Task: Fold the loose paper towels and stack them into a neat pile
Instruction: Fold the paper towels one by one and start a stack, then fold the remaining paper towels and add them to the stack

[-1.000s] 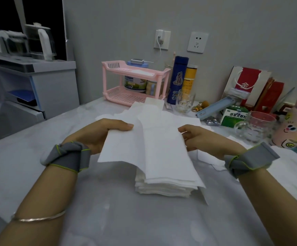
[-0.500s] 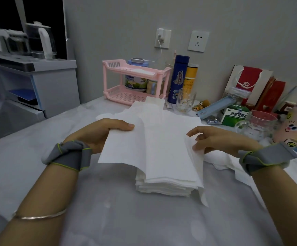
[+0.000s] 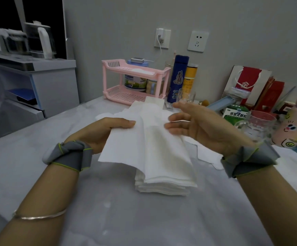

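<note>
A white paper towel [image 3: 144, 148] is held above the table, creased lengthwise down its middle. My left hand [image 3: 106, 132] pinches its left half, thumb on top. My right hand [image 3: 202, 128] is at its right half with the fingers spread and mostly straight, fingertips against the raised right flap; I cannot tell whether it grips the sheet. Under the towel's near end sits a pile of folded towels [image 3: 161, 187]. Loose unfolded towels [image 3: 206, 155] lie behind the pile and to the right.
The grey table [image 3: 108, 219] has a pink two-tier rack [image 3: 135, 80] at the back, a blue flask [image 3: 177, 79], a yellow tube, glass mugs [image 3: 257, 126], a medicine box, red bags and a pink bottle [image 3: 296, 125] at right. A cabinet with kettles stands left.
My right hand has risen and swung leftward, lifting the towel's right side up and over toward the centre. My left hand has kept its pinch in the same place.
</note>
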The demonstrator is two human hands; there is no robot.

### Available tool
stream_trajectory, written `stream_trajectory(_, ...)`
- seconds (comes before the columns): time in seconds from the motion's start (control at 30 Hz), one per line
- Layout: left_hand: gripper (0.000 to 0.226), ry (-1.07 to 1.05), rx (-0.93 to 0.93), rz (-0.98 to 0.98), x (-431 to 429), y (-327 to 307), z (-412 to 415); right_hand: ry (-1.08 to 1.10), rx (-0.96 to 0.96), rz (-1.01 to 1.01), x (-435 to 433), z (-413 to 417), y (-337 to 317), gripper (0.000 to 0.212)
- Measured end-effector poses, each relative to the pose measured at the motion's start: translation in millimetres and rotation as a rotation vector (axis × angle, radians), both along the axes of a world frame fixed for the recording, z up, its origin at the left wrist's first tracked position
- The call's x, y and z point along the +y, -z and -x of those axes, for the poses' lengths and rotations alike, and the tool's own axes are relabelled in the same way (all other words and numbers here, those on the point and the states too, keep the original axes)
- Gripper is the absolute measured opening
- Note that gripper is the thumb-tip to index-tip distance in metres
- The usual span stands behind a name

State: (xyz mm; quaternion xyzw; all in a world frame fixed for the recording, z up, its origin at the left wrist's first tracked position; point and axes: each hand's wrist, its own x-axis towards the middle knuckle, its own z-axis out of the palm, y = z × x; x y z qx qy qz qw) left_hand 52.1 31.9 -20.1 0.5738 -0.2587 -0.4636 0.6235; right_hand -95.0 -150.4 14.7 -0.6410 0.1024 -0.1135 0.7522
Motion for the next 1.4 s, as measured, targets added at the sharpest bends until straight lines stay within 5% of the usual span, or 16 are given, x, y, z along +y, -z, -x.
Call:
stream_trajectory(0.17, 0.033, -0.006, -0.001, 0.001, -1, 0, 2, -0.135, 0.117, 0.279, 2, 2, 2, 0.045)
stream_trajectory(0.3, 0.035, -0.003, -0.002, 0.012, -1, -1, 3, 0.149, 0.000, 0.340, -33, 14, -7, 0.021)
stream_trajectory(0.43, 0.034, -0.001, -0.009, 0.037, -3, -1, 4, 0.430, 0.398, 1.143, -79, 18, 18, 0.020)
stream_trajectory(0.5, 0.035, -0.003, -0.016, 0.034, -3, 0, 4, 0.412, 0.553, 1.339, -87, 15, 39, 0.033)
stream_trajectory(0.67, 0.033, -0.011, -0.012, 0.019, -3, 0, 5, 0.288, 0.613, 1.240, -79, 4, 79, 0.056)
stream_trajectory(0.87, 0.030, 0.010, -0.004, 0.030, -4, 1, 5, 0.428, 0.545, 1.462, -75, 4, 81, 0.024)
stream_trajectory(1.1, 0.031, 0.025, -0.007, 0.013, -4, 1, 4, 0.562, 0.518, 1.450, -73, 6, 78, 0.021)
stream_trajectory(1.4, 0.033, 0.017, -0.010, 0.007, -4, -1, 3, 0.706, 0.227, 1.023, -93, 16, 45, 0.008)
